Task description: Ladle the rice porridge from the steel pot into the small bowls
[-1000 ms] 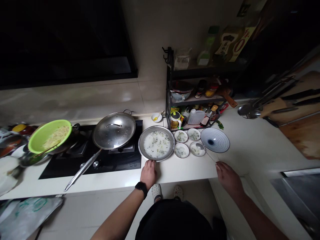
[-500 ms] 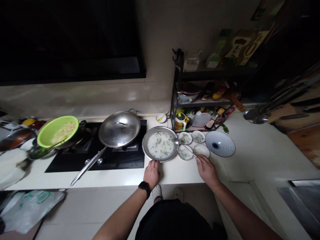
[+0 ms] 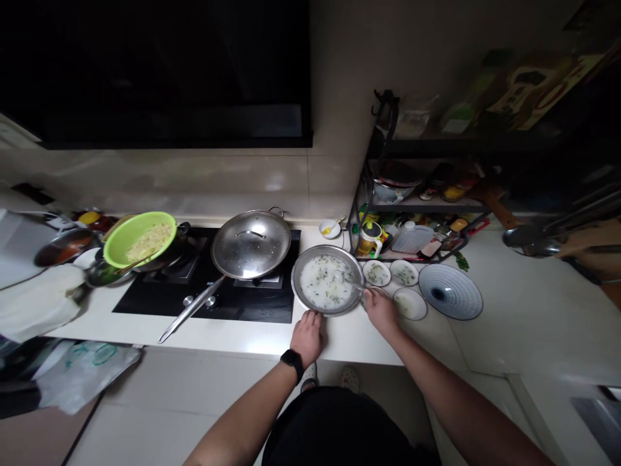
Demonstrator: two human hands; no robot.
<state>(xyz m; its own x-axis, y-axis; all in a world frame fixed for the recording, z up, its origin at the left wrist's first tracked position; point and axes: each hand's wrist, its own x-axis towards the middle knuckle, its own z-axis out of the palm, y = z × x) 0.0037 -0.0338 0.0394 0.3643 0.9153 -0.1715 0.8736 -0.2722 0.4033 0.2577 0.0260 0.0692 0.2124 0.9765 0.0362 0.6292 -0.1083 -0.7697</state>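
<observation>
A wide metal bowl (image 3: 299, 299) of white, soupy food with green bits stands on the counter right of the stove. Its near rim is gripped by the fingers of my left hand (image 3: 306, 335). My right hand (image 3: 381, 312) is closed around the handle of a ladle (image 3: 356, 283), whose head dips into the white food at the bowl's right side. Just right of the metal bowl are small white bowls with some of the same food: one at the back left (image 3: 377, 273), another at the back right (image 3: 404, 272), a third in front (image 3: 410, 304). Another is mostly hidden behind my right hand.
A lidded pan (image 3: 251, 246) sits on the black stove (image 3: 262, 310), its handle pointing toward me. Left of it is a green basin (image 3: 116, 249) of pale shreds. A patterned blue-white bowl (image 3: 463, 294) and a spice rack (image 3: 431, 208) stand right. A small dish (image 3: 330, 228) lies behind.
My right hand has moved left with the ladle, from over the small bowls to the metal bowl, and the ladle's head is now in the food. My left hand stays at the rim. The view has shifted.
</observation>
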